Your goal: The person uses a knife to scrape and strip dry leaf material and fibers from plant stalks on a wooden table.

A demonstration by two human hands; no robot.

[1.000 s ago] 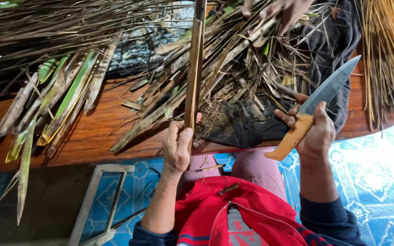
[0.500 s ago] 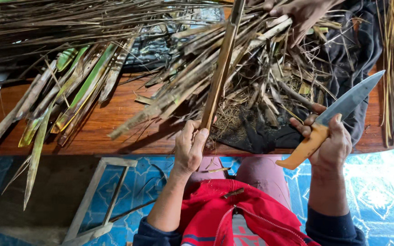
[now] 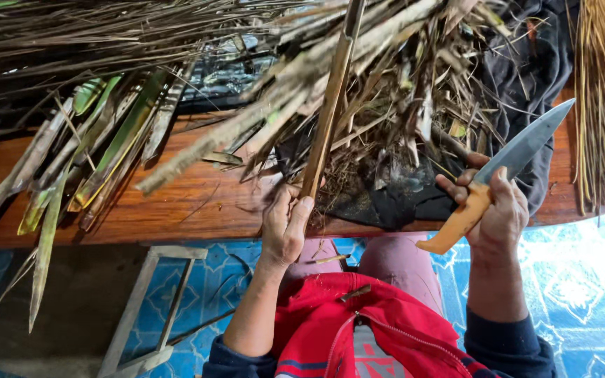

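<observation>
A dry stalk and a sharp knife, held over the wooden table.

The long brown stalk [image 3: 327, 115] is pinched at its low end by the left hand [image 3: 285, 227], up above the table [image 3: 176, 203]. The knife [image 3: 502, 175] – shiny flat blade, smooth orange handle – is gripped tight in the right hand [image 3: 498, 213]. A finger could be cut if the blade slips – the stalk looks hard, thin and stringy. Rough dry strips [image 3: 295, 77] are piled behind.

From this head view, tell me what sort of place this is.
Probably a home craft workspace for stripping plant stalks: a wooden table heaped with dried stalks and leaf strips, a knife in the right hand, and a blue patterned floor covering.
</observation>
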